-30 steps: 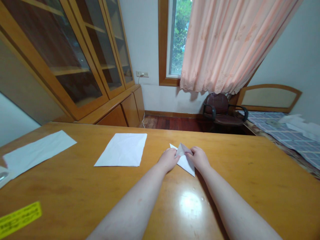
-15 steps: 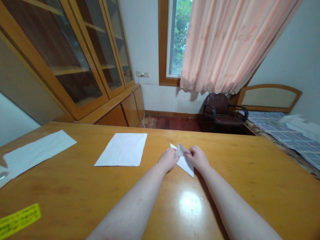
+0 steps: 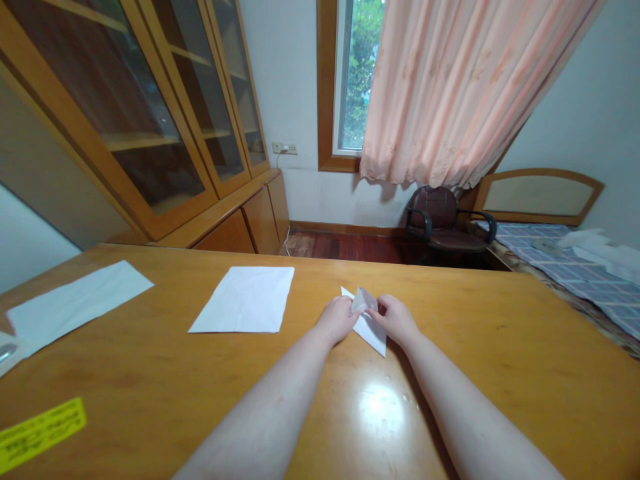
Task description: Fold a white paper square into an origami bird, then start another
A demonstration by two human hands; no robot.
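A small white folded paper (image 3: 369, 327) lies on the wooden table (image 3: 500, 347) just beyond my forearms. My left hand (image 3: 336, 319) pinches its left side, fingers closed on a raised flap. My right hand (image 3: 397, 317) pinches the same flap from the right, fingers curled together. One pointed corner of the paper sticks out toward me between the two hands. Part of the paper is hidden under my fingers.
A flat white sheet (image 3: 245, 300) lies left of my hands, a longer white sheet (image 3: 70, 303) at the far left, a yellow label (image 3: 37, 433) near the front left edge. Glass-door cabinets (image 3: 150, 120) stand left; a dark chair (image 3: 445, 223) and a bed (image 3: 585, 273) beyond.
My right hand has crept slightly left, pressing the raised flap closer to my left hand. The paper's near corner has shifted a little left and up. Nothing else moved.
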